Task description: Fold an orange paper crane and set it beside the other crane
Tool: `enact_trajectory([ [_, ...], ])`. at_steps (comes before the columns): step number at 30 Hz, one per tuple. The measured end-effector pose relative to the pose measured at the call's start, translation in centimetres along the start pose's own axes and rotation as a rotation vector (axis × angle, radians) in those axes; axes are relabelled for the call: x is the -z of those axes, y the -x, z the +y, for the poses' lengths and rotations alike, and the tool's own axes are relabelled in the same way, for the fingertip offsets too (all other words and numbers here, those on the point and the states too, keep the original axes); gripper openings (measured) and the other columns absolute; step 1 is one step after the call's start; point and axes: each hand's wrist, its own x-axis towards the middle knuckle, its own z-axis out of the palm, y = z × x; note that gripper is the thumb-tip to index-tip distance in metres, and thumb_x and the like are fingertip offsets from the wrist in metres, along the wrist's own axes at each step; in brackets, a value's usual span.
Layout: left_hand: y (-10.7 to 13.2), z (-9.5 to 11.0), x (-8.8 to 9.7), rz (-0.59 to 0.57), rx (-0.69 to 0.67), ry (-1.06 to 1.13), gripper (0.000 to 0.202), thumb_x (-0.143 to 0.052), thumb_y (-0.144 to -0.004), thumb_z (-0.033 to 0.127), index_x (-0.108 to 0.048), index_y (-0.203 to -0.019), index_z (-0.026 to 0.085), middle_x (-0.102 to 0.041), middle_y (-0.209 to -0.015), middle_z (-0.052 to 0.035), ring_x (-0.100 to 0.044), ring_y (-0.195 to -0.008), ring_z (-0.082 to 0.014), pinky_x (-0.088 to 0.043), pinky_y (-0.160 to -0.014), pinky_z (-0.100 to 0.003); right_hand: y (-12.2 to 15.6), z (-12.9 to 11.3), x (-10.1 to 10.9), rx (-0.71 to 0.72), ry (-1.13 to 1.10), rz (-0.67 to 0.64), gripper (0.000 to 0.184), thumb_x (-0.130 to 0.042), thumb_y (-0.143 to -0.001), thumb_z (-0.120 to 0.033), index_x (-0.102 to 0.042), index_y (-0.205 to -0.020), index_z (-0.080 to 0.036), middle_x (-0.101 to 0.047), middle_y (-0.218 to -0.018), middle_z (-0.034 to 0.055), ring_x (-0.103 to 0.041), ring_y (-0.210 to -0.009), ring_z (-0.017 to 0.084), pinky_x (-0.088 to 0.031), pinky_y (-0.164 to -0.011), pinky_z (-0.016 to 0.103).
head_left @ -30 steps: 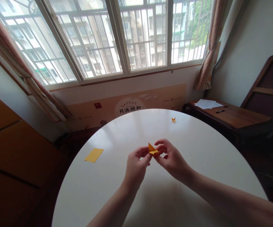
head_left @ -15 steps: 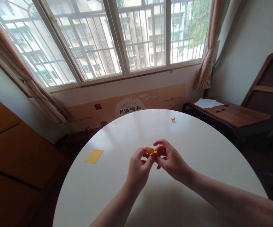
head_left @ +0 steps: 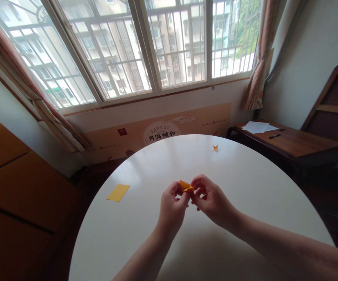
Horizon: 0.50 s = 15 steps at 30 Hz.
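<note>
A small folded piece of orange-yellow paper (head_left: pixel 187 187), with a pointed flap standing up, is held above the white round table (head_left: pixel 122 242). My left hand (head_left: pixel 173 207) pinches its left and near side between thumb and fingers. On the other side my right hand (head_left: pixel 211 199) has thumb and fingertips closed on the paper's right end. The fingertips hide part of the folds. Toward the far edge of the table stands a small folded paper crane (head_left: pixel 215 148) in orange. To the left of my hands lies flat yellow paper (head_left: pixel 118 193).
Beyond the table, a printed cardboard panel (head_left: pixel 186 121) leans below the barred window (head_left: pixel 122 58). A wooden side table (head_left: pixel 303 140) with white sheets (head_left: pixel 256 127) on it stands at the right. A wooden cabinet (head_left: pixel 16 187) is at the left.
My right index finger has come down from its raised position onto the folded paper. The paper has turned slightly in my fingers, and the whole view has shifted a little.
</note>
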Motion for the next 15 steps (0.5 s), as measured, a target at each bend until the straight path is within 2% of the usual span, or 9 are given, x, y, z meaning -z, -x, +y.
enact_trajectory([
  [6,-0.13,0.09,-0.06,0.045,-0.012,0.034,0.012,-0.07,-0.073,0.025,-0.066,-0.08,0.015,-0.064,-0.07,-0.0012,-0.056,-0.062,-0.0135,-0.046,-0.049,-0.021,0.01,-0.28,-0.28,-0.021,-0.064,0.015,0.027,-0.06,-0.084,-0.022,-0.049,-0.109,-0.024,-0.068,-0.086,0.0016,-0.067,-0.065,0.016,-0.053,-0.05,0.025],
  [15,0.25,0.29,-0.12,0.036,-0.017,0.046,0.011,-0.069,-0.074,0.023,-0.066,-0.081,0.016,-0.065,-0.075,-0.0019,-0.059,-0.065,-0.014,-0.045,-0.052,-0.021,0.41,-0.69,-0.52,0.078,0.018,0.046,0.032,-0.06,-0.084,-0.018,-0.051,-0.113,-0.026,-0.071,-0.087,0.0017,-0.066,-0.065,0.015,-0.053,-0.056,0.025],
])
